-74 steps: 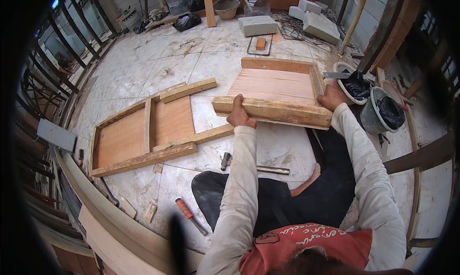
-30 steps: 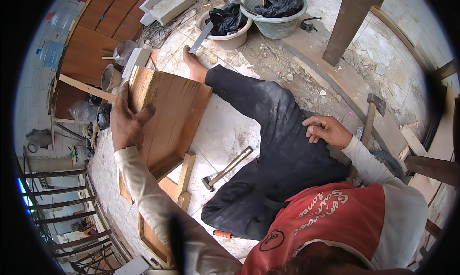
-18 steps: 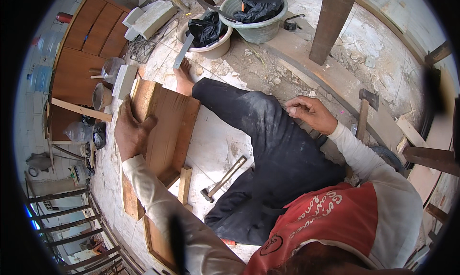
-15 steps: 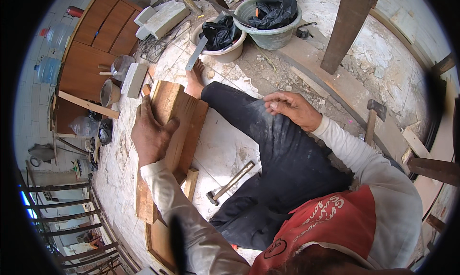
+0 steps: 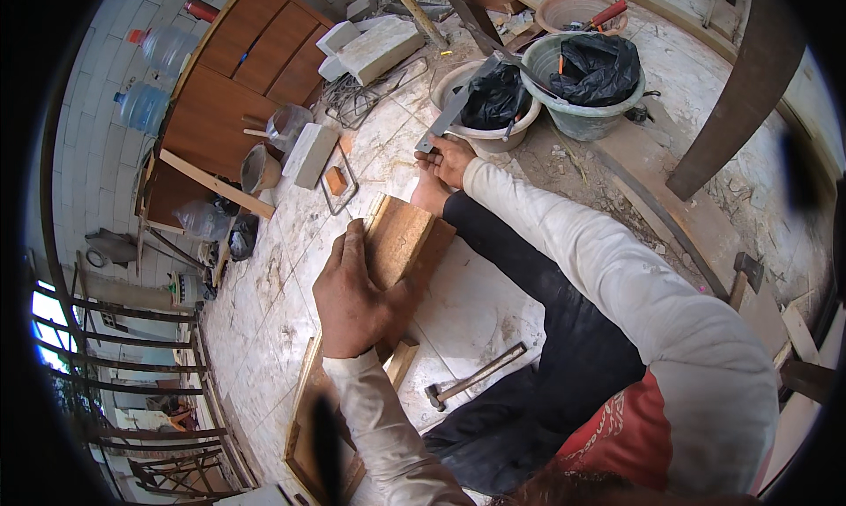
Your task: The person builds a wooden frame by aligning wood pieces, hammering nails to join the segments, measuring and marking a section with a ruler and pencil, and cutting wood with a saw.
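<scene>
l hand (image 5: 354, 305) had fingers wrapped round the thick edge of a wooden frame (image 5: 404, 234), held tilted above the tile floor (image 5: 273, 281), l of the dark trouser leg (image 5: 502, 246). r hand (image 5: 453, 160) was out nr the bare foot (image 5: 429, 194), fingers curled at the nr end of a grey metal strip (image 5: 455, 109); couldn't tell if closed on it. strip ran over a pale tub (image 5: 518, 134) w/ black bag (image 5: 493, 99); green bucket (image 5: 583, 122) just beside. hammer (image 5: 480, 375) lay on floor, 2nd frame (image 5: 303, 402) partly hidden by l sleeve (image 5: 383, 418).
</scene>
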Action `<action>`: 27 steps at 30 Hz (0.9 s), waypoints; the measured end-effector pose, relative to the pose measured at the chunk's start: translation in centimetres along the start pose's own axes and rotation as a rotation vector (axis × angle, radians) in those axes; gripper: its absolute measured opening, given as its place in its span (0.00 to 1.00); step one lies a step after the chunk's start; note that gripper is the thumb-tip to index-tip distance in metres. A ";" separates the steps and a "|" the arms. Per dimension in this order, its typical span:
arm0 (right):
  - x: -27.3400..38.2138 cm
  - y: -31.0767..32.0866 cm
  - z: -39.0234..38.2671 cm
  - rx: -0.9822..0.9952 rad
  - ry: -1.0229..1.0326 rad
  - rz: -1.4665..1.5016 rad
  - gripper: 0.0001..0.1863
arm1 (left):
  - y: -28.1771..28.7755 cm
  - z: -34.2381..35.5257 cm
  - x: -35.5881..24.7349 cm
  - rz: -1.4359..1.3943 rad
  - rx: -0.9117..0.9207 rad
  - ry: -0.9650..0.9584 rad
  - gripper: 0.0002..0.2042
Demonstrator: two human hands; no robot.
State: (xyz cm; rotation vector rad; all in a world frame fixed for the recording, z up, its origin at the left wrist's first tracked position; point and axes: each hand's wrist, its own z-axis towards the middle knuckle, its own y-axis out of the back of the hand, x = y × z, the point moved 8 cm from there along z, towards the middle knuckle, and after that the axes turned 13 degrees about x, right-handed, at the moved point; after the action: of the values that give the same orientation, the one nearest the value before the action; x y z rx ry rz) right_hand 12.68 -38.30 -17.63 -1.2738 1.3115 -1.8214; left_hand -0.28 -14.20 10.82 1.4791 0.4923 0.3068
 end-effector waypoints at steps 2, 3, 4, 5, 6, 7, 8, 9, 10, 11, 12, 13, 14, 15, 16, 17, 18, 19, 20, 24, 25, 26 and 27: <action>1.6 -0.9 -1.2 -0.039 0.043 -0.107 0.14 | 0.3 -0.6 1.1 -0.074 0.089 0.014 0.44; 2.0 -2.4 -1.9 0.076 0.023 -0.163 0.13 | 0.7 -0.8 1.1 -0.064 0.089 -0.041 0.44; 2.2 -3.4 -3.0 0.134 -0.013 -0.229 0.12 | 0.8 -1.1 1.2 -0.060 0.108 -0.062 0.44; 2.4 -4.1 -4.2 0.172 -0.046 -0.283 0.11 | 0.8 -1.4 1.3 -0.062 0.123 -0.081 0.45; 2.3 -5.1 -5.8 0.246 -0.056 -0.343 0.12 | 0.8 -1.5 1.4 -0.064 0.120 -0.098 0.45; 2.4 -5.7 -7.4 0.256 -0.050 -0.430 0.13 | 0.7 -1.5 1.8 -0.066 0.124 -0.072 0.45; 2.7 -6.5 -8.9 0.300 -0.029 -0.495 0.14 | 0.6 -1.4 1.9 -0.060 0.121 -0.080 0.45; 3.0 -7.7 -10.5 0.372 0.000 -0.535 0.15 | 0.6 -1.4 1.9 -0.058 0.109 -0.103 0.45; 3.5 -8.2 -12.3 0.368 0.001 -0.645 0.19 | 0.3 -1.3 2.4 -0.074 0.129 -0.071 0.48; 3.9 -9.2 -14.2 0.413 0.006 -0.662 0.19 | 0.3 -1.3 2.5 -0.088 0.121 -0.088 0.48; 4.4 -10.2 -16.1 0.455 0.008 -0.665 0.19 | 0.4 -1.3 2.4 -0.106 0.092 -0.125 0.48; 4.6 -10.8 -18.0 0.451 -0.027 -0.665 0.19 | 0.6 -1.4 2.4 -0.124 0.062 -0.161 0.49; 5.1 -11.9 -20.1 0.497 -0.021 -0.670 0.20 | 0.9 -1.6 2.9 -0.284 0.007 -0.164 0.50; 5.3 -12.5 -22.2 0.496 -0.052 -0.675 0.22 | 1.3 -1.7 3.5 -0.446 -0.050 -0.167 0.52; 5.2 -13.0 -24.1 0.494 -0.078 -0.673 0.23 | 1.4 -1.8 4.0 -0.590 -0.081 -0.172 0.53; 5.1 -13.2 -25.9 0.478 -0.102 -0.650 0.24 | 1.7 -2.0 4.1 -0.640 -0.114 -0.219 0.55; 4.7 -13.3 -27.5 0.463 -0.123 -0.626 0.26 | 1.8 -2.0 4.0 -0.676 -0.126 -0.266 0.56; 4.2 -13.5 -28.8 0.462 -0.128 -0.582 0.27 | 2.0 -2.1 4.1 -0.708 -0.146 -0.290 0.57; 3.7 -13.7 -29.7 0.451 -0.072 -0.718 0.26 | 2.2 -2.2 3.9 -0.703 -0.169 -0.330 0.57; 1.2 -14.7 -32.3 0.439 0.119 -0.989 0.24 | 2.0 -2.5 3.7 -0.905 -0.178 -0.371 0.46; -0.2 -15.1 -32.7 0.478 0.076 -1.090 0.24 | 1.9 -2.7 3.4 -0.936 -0.175 -0.392 0.44; -1.6 -15.4 -33.0 0.472 0.021 -1.183 0.24 | 1.9 -3.0 3.1 -0.951 -0.170 -0.417 0.42; -2.9 -15.4 -33.2 0.445 -0.086 -1.274 0.25 | 1.8 -3.2 2.8 -0.965 -0.155 -0.443 0.40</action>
State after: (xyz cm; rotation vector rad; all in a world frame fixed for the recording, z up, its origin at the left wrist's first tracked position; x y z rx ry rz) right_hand -15.13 -16.93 -6.91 -2.0615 -0.1614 -2.5397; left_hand 0.74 -9.90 12.16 0.9717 0.7337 -0.7123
